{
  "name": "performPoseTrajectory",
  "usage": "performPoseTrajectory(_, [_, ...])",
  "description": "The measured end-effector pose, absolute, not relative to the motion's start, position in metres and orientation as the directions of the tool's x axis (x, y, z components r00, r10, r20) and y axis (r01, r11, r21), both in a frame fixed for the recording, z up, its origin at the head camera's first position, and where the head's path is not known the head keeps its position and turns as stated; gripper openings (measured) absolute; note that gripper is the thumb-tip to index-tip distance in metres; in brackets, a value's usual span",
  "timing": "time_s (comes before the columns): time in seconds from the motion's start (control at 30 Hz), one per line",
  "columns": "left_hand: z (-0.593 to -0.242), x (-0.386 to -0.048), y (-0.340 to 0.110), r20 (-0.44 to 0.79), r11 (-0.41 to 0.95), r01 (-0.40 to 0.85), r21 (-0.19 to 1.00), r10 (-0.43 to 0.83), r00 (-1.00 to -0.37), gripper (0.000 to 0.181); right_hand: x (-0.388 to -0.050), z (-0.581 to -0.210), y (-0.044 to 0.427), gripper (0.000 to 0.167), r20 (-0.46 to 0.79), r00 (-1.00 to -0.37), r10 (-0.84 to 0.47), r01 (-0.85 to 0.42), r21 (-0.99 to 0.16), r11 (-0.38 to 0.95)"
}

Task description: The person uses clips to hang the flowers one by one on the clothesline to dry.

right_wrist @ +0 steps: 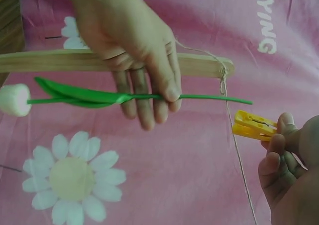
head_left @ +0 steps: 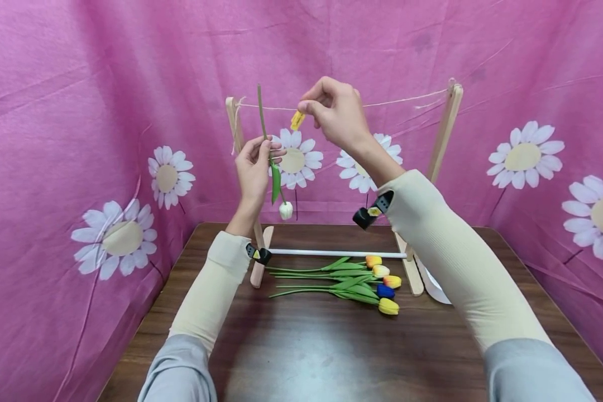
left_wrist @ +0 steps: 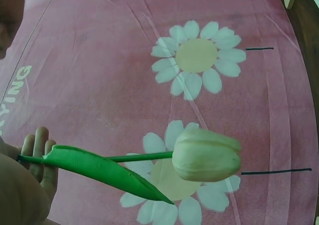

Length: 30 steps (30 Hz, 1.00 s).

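Observation:
My left hand (head_left: 253, 167) pinches the green stem of a white tulip (head_left: 286, 210), which hangs head down with its stem end rising above the string (head_left: 276, 108). In the left wrist view the white tulip (left_wrist: 207, 155) and its leaf stick out past the fingers. My right hand (head_left: 338, 114) pinches a yellow clothespin (head_left: 297, 120) at the string, to the right of the stem. The right wrist view shows the yellow clothespin (right_wrist: 254, 125) beside the string (right_wrist: 239, 160), apart from the stem end; whether it grips the string, I cannot tell.
Two wooden posts, left (head_left: 234, 125) and right (head_left: 444, 131), hold up the string. A white rod (head_left: 336, 253) joins their feet. Several tulips, among them a blue one (head_left: 384, 291) and a yellow one (head_left: 388, 306), lie on the wooden table (head_left: 301, 357). A white object (head_left: 434, 287) sits behind my right forearm.

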<state>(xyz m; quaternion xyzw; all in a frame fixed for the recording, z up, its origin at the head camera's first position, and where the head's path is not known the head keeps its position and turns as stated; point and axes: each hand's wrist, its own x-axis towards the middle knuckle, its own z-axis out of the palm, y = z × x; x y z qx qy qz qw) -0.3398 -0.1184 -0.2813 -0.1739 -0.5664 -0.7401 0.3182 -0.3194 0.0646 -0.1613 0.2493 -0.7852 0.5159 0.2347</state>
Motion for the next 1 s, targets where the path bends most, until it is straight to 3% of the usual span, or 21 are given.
performPoseTrajectory(0.47, [-0.279, -0.341, -0.11, 0.573, -0.13, 0.629, 0.766, -0.303, -0.761, 0.024, -0.345, -0.131, 0.025, 0.012, 0.537, -0.842, -0.042, -0.53, -0.812, 0.245])
performPoseTrajectory(1.0, [-0.278, -0.341, -0.106, 0.548, -0.105, 0.6, 0.793, -0.307, -0.778, 0.025, -0.355, -0.141, 0.005, 0.011, 0.359, -0.932, -0.057, -0.364, -0.916, 0.168])
